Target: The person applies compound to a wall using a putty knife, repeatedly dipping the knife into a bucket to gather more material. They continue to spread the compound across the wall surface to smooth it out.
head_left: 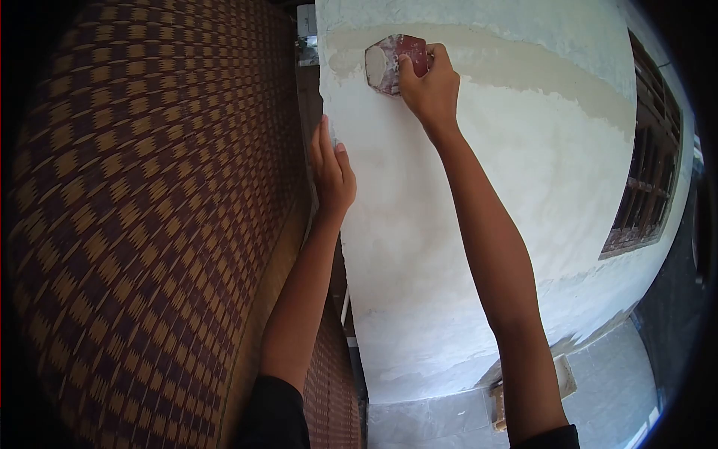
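Note:
My right hand [434, 86] grips a reddish-brown flat putty spreader [412, 49] high on the wall, thumb on its near face and the other fingers mostly hidden behind. Pale putty is smeared over the spreader's left part. It lies at or very close to a greyish, damp-looking putty band [516, 63] running across the upper wall. Lower and to the left, my left hand [331, 168] is at the vertical edge of the white wall [419, 247], its fingers stretched upward along that edge, holding nothing.
A woven brown-and-tan panel [149, 187] stands close on the left, leaving a narrow gap beside the wall. A barred window [647, 161] is at the right. Below, a wooden object [499, 408], partly behind my right arm, sits on the grey tiled floor [426, 423].

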`<state>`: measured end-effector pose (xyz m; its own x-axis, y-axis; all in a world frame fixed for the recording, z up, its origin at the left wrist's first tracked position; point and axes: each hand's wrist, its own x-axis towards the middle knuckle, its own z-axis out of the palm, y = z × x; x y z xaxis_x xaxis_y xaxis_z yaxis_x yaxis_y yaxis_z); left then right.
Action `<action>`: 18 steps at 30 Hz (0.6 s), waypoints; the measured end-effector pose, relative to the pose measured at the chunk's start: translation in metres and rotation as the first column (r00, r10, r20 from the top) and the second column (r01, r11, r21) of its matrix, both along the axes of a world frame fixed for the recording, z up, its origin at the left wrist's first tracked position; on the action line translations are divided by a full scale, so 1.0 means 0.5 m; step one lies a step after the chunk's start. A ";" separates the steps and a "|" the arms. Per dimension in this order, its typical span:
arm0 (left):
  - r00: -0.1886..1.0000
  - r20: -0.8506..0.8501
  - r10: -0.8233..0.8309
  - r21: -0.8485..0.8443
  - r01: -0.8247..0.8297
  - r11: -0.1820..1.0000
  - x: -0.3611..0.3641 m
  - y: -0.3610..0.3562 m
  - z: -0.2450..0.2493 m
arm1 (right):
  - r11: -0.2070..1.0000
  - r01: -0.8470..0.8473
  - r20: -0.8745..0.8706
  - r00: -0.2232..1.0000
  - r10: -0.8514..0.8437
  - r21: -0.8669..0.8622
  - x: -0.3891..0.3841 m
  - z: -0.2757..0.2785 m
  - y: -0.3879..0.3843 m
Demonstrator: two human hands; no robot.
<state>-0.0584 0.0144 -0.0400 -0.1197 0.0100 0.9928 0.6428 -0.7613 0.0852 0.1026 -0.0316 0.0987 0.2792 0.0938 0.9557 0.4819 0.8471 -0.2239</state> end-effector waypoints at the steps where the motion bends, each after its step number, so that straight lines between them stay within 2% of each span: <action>1: 1.000 0.003 0.003 -0.003 -0.003 1.000 -0.001 0.004 -0.002 | 0.999 -0.022 -0.041 0.999 0.021 -0.040 0.016 0.000 -0.009; 3: 0.998 0.029 0.053 0.075 -0.055 0.996 0.004 0.013 0.000 | 0.987 -0.162 -0.085 0.984 0.160 -0.019 0.032 -0.005 -0.024; 4: 0.998 0.028 0.055 0.077 -0.057 0.995 0.002 0.015 0.001 | 0.986 -0.164 -0.085 0.983 0.162 -0.017 0.026 -0.002 -0.021; 6: 0.998 0.025 0.051 0.089 -0.053 0.995 0.002 0.016 0.000 | 0.983 -0.180 0.028 0.983 0.179 0.042 -0.001 0.002 -0.015; 7: 0.999 0.019 0.051 0.089 -0.053 0.995 0.002 0.012 0.001 | 0.981 -0.196 0.045 0.980 0.196 0.007 -0.022 0.003 -0.034; 9: 1.000 0.003 0.026 0.010 -0.026 1.000 0.000 0.005 -0.001 | 0.993 -0.093 0.136 0.987 0.082 0.073 -0.043 0.012 -0.007; 10: 1.000 0.002 0.026 0.010 -0.026 1.000 0.001 0.006 0.000 | 0.993 -0.093 0.136 0.987 0.082 0.073 -0.037 0.012 -0.001; 12: 0.998 0.026 0.051 0.062 -0.052 0.997 0.002 0.008 0.000 | 0.999 -0.024 0.023 0.999 0.025 -0.022 -0.014 0.010 0.002; 13: 0.998 0.030 0.052 0.061 -0.053 0.997 0.004 0.007 -0.001 | 1.000 -0.016 -0.009 1.000 0.016 -0.009 0.004 0.008 -0.011; 15: 0.999 0.043 0.023 0.059 -0.025 0.998 0.007 0.010 -0.001 | 0.996 -0.085 -0.115 0.990 0.085 0.011 0.021 0.001 -0.028; 16: 0.999 0.044 0.026 0.065 -0.029 0.997 0.004 0.013 0.000 | 0.996 -0.088 -0.113 0.990 0.089 0.017 0.013 0.003 -0.023; 18: 0.998 0.027 0.054 0.070 -0.056 0.996 0.003 0.016 -0.002 | 0.978 -0.150 0.017 0.989 0.149 0.148 -0.014 0.001 -0.012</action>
<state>-0.0568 0.0225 -0.0411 -0.1433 -0.0670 0.9874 0.6822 -0.7295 0.0495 0.0955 -0.0373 0.0993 0.2673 -0.0088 0.9636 0.3485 0.9331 -0.0882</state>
